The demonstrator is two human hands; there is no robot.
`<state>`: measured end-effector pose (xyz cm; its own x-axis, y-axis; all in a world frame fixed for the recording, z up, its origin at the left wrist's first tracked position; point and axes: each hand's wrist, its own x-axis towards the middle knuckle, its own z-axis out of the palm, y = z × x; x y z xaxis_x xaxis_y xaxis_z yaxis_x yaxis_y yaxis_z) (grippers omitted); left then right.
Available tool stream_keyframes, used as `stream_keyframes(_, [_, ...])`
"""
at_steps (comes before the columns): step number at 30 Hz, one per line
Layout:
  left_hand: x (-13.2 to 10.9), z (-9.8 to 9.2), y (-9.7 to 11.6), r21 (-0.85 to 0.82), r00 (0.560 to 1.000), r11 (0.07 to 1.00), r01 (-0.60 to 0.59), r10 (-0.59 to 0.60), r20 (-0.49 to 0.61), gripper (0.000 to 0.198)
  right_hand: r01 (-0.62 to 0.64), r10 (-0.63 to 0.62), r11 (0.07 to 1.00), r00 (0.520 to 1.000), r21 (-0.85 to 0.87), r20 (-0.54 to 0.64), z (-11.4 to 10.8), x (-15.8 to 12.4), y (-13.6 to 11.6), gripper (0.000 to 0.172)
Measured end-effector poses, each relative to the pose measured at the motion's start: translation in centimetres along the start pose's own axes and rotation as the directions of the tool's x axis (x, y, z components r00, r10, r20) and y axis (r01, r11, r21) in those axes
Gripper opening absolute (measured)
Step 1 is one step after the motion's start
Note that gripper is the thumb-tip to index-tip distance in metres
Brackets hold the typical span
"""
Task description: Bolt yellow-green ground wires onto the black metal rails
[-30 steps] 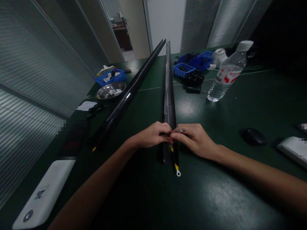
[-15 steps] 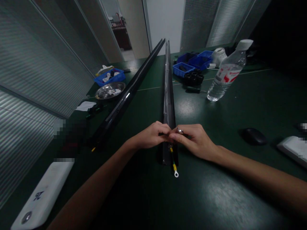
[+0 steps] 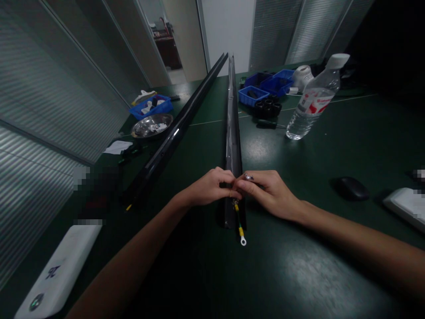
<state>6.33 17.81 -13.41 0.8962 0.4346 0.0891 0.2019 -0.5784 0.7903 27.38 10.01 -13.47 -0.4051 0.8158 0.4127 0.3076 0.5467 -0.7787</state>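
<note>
A long dark metal rail (image 3: 233, 133) runs away from me down the middle of the table. Over its near end, my left hand (image 3: 214, 186) and my right hand (image 3: 265, 190) meet with fingers pinched together. Whatever is between the fingertips is hidden. Just below them a short green-and-yellow wire (image 3: 239, 223) leads out of the rail and ends in a ring terminal (image 3: 243, 241). My right hand wears a ring. A second dark rail (image 3: 172, 135) lies slantwise to the left, with a yellow tip of wire (image 3: 129, 207) at its near end.
On the left are a metal bowl (image 3: 152, 126), a blue bin (image 3: 151, 107) and a white device (image 3: 59, 270). Toward the right stand a water bottle (image 3: 312, 104), blue bins (image 3: 254, 95), a screwdriver (image 3: 267, 124) and a black computer mouse (image 3: 352, 188).
Both hands stay at the same spot on the rail, with only a slight shift of the fingers. The view has moved a little.
</note>
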Motion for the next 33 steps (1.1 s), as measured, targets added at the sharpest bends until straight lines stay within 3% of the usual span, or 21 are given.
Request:
stream_keyframes(11, [0.1, 0.0, 0.0, -0.020, 1.000, 1.000, -0.010, 0.009, -0.020, 0.021, -0.063, 0.056, 0.992, 0.997, 0.108, 0.061, -0.2, 0.2, 0.3, 0.037])
stream_keyframes(19, [0.0, -1.0, 0.4, -0.077, 0.994, 0.997, -0.021, 0.028, 0.103, 0.008, -0.055, 0.016, 0.961, 0.990, 0.272, 0.141, -0.3, 0.6, 0.5, 0.037])
stream_keyframes(24, [0.1, -0.8, 0.4, -0.028, 0.998, 0.999, -0.028, 0.029, 0.061, 0.012, -0.072, 0.000, 0.932, 0.980, 0.354, 0.199, -0.4, 0.9, 1.0, 0.035])
stream_keyframes(28, [0.2, -0.5, 0.1, -0.008, 0.998, 1.000, -0.027, 0.027, 0.051, 0.014, -0.066, 0.000, 0.953, 0.976, 0.296, 0.217, -0.7, 1.1, 0.4, 0.035])
stream_keyframes(33, [0.2, -0.2, -0.1, 0.085, 1.000, 0.996, 0.022, -0.022, -0.006, 0.009, -0.027, 0.020, 0.999, 0.987, 0.043, 0.157, -0.5, 1.1, -0.3, 0.038])
